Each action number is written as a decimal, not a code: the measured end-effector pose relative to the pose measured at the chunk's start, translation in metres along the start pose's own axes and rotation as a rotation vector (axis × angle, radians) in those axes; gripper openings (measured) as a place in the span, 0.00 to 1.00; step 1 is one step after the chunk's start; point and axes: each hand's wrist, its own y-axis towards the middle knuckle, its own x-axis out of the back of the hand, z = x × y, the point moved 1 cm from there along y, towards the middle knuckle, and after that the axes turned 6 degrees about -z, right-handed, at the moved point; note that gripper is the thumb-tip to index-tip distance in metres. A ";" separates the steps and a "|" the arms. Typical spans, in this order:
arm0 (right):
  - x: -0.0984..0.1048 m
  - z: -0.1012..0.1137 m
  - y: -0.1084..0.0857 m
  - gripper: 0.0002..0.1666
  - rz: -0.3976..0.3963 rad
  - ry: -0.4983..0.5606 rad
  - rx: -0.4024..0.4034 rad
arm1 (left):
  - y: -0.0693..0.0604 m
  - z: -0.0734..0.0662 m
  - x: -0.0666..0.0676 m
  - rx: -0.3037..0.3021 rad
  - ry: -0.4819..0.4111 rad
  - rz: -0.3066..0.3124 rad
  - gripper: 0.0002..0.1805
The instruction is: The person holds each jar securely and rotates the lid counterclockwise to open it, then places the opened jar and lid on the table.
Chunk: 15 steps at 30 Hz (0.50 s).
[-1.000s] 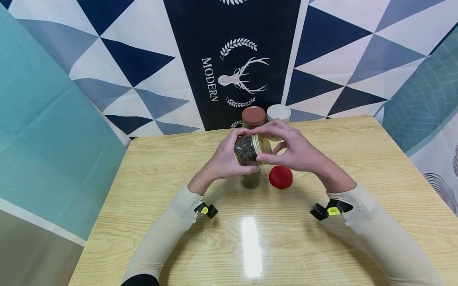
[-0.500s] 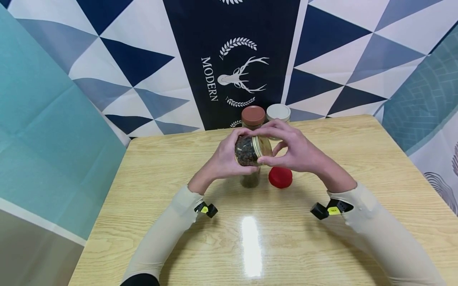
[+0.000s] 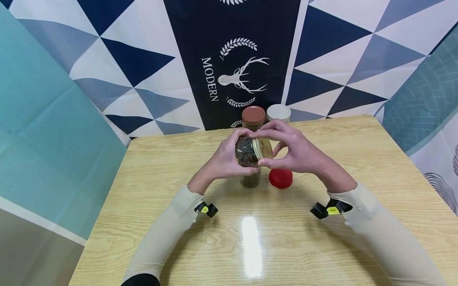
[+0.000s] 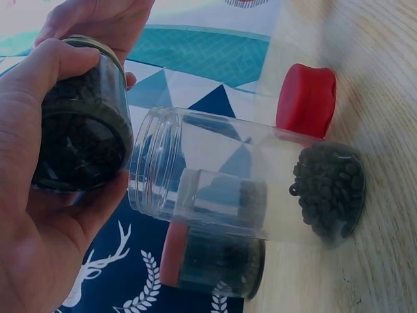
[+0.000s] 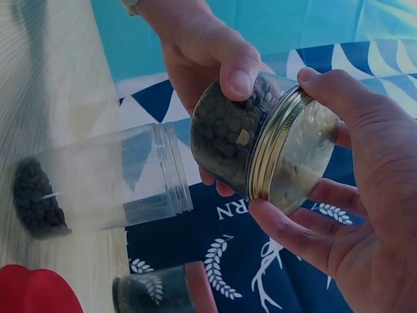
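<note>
Tilted on its side above the table is a small glass jar [image 3: 245, 151] full of dark beans. The left hand [image 3: 229, 157] grips its body. Fingertips and thumb of the right hand [image 3: 291, 149] pinch the rim of its gold lid [image 5: 293, 153], which sits on the jar. Below stands an open clear jar [image 4: 215, 173] with dark beans [image 5: 39, 199] at its bottom; in the head view the hands and held jar hide most of it. A red lid [image 3: 280, 178] lies on the table beside it.
Behind the hands stand a jar with a brownish-red lid [image 3: 253, 115] and one with a white lid [image 3: 278, 113], near the back edge of the wooden table [image 3: 161, 178]. A patterned cloth [image 3: 143, 59] hangs behind.
Both hands keep their hold on the small jar and its lid. The fingers of the right hand have shifted slightly at the lid's rim.
</note>
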 end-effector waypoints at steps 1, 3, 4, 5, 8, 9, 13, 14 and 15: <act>0.000 -0.001 0.000 0.40 -0.002 -0.003 0.009 | 0.000 0.000 0.000 0.003 -0.002 0.002 0.55; -0.001 -0.001 0.000 0.40 0.000 -0.007 0.021 | 0.000 0.001 0.000 0.009 -0.007 0.008 0.55; -0.001 -0.001 0.000 0.40 0.001 -0.008 0.026 | 0.000 0.001 0.000 0.012 -0.009 0.010 0.55; -0.001 -0.002 0.000 0.40 0.004 -0.008 0.030 | 0.001 0.002 0.000 0.014 -0.010 0.012 0.55; -0.001 -0.001 0.000 0.40 0.012 -0.004 0.034 | 0.001 0.002 0.000 0.023 -0.014 0.019 0.55; -0.001 -0.001 0.000 0.40 0.013 -0.003 0.031 | 0.001 0.001 0.000 0.027 -0.017 0.020 0.55; 0.000 -0.001 0.000 0.42 0.008 -0.002 0.002 | 0.000 0.000 0.001 0.048 -0.028 0.022 0.56; -0.001 -0.001 0.001 0.42 0.007 -0.004 -0.013 | 0.000 0.000 0.001 0.052 -0.030 0.021 0.56; -0.001 0.000 0.001 0.42 0.006 -0.006 -0.029 | 0.000 0.000 0.001 0.055 -0.030 0.020 0.56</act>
